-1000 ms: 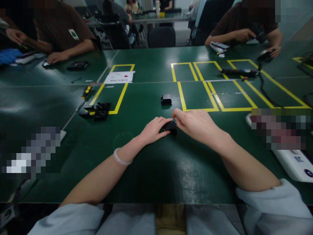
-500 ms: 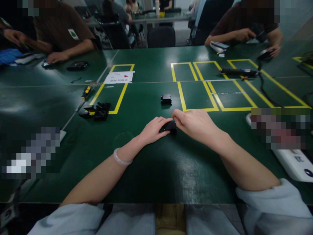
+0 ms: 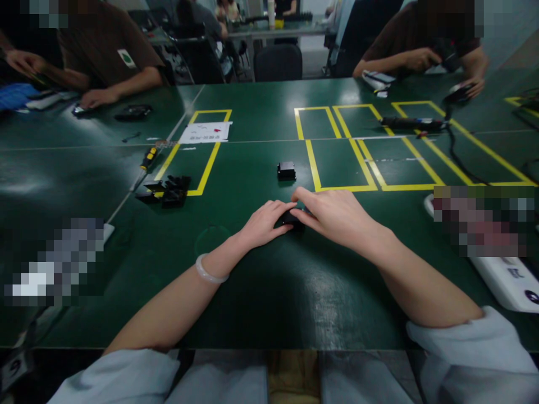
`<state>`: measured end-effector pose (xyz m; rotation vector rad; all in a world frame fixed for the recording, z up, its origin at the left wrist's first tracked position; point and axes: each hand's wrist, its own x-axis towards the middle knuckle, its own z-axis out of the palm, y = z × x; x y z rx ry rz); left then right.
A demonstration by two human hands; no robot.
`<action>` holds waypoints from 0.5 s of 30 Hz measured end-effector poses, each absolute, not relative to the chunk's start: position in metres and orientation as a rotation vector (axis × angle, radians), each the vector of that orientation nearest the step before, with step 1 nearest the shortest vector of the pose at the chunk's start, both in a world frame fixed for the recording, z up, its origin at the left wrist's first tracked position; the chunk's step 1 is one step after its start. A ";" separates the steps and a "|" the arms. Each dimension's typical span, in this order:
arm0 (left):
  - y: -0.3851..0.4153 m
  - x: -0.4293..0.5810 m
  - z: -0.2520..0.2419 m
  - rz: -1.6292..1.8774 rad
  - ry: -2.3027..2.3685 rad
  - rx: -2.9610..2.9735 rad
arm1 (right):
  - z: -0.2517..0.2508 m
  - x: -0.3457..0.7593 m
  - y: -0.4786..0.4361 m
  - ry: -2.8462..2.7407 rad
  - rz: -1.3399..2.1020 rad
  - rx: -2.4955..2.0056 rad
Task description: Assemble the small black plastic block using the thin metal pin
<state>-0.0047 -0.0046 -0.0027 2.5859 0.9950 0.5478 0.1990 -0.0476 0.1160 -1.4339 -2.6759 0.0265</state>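
Between my hands a small black part (image 3: 290,217) rests on the green table. My left hand (image 3: 266,223) grips its left side, thumb at the near edge and fingers along the far edge. Over its right side is my right hand (image 3: 332,213), with thumb and index finger closed on the part; its other fingers are curled under and partly hidden. A second small black block (image 3: 287,170) lies a little beyond my hands. Several black pieces (image 3: 168,191) sit in a pile to the left.
A yellow-handled screwdriver (image 3: 149,158) and a white paper label (image 3: 205,132) lie left. Yellow tape outlines (image 3: 345,188) mark the table. A black cylindrical tool (image 3: 410,123) with a cable is at back right. Two people work across the table; pixelated objects flank my arms.
My right thumb and index finger have shifted slightly left over the black part, and the thumb now shows against it. My left hand has stayed in place.
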 end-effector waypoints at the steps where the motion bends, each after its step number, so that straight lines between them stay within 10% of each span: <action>1: -0.005 -0.005 -0.003 0.544 0.996 2.586 | 0.116 0.198 -0.048 -2.681 0.020 -1.440; 15: -0.005 -0.004 -0.001 0.508 1.016 2.611 | 0.112 0.200 -0.046 -2.686 -0.048 -1.412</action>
